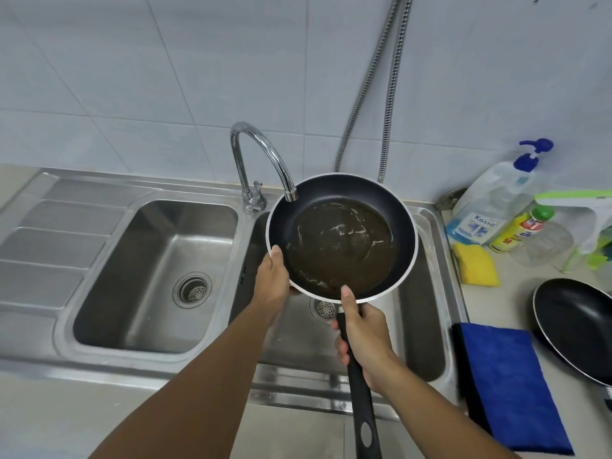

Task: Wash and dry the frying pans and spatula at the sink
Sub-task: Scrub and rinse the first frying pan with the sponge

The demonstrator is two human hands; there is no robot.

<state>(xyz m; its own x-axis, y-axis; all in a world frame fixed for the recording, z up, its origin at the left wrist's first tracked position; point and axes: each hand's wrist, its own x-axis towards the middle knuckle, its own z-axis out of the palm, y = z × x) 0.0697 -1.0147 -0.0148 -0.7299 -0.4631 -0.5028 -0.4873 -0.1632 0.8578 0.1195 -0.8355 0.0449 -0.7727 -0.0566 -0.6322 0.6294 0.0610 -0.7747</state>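
I hold a dark non-stick frying pan (381, 207) level over the right sink basin (425, 326), just under the tap spout (290, 193). Murky brown water with pale streaks covers its bottom. My right hand (362, 342) grips the black handle close to the pan, thumb on the rim. My left hand (273, 279) holds the pan's left rim from below. A second black frying pan (576, 329) lies on the counter at the right edge, partly cut off. No spatula is in view.
The left basin (159, 276) and the draining board (49, 233) lie to the left. On the right counter lie a folded blue cloth (510, 389), a yellow sponge (477, 268), a pump soap bottle (490, 207) and a yellow dish-liquid bottle (520, 230). Two metal hoses (374, 94) hang down the tiled wall.
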